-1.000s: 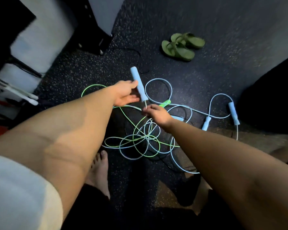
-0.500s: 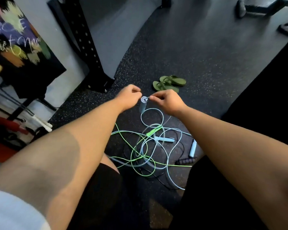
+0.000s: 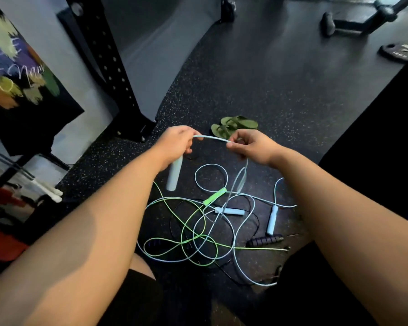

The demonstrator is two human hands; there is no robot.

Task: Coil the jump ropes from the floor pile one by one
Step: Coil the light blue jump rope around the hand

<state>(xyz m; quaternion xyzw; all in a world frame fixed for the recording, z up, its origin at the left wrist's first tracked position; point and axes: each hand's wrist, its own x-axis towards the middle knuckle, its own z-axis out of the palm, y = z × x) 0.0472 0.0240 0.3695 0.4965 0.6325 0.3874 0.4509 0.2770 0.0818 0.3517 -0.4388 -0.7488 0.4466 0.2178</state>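
A tangled pile of jump ropes (image 3: 198,236) lies on the dark floor: light blue, green and black cords. My left hand (image 3: 176,142) grips a light blue handle (image 3: 174,176) that hangs down below it. My right hand (image 3: 250,145) pinches the light blue cord (image 3: 211,138), which spans between both hands and drops from the right hand into the pile. On the floor lie a green handle (image 3: 214,196), two more light blue handles (image 3: 231,211) (image 3: 272,220) and a black handle (image 3: 265,240).
Green sandals (image 3: 233,127) sit just beyond my hands. A black rack post (image 3: 108,67) stands at the left with a dark banner (image 3: 21,85) beside it. A weight plate (image 3: 398,54) and bar equipment (image 3: 353,22) lie far right. My knees frame the pile.
My hands have moved apart, drawing a short span of light blue cord between them. The handle now hangs from my left hand, and the view has tilted up.
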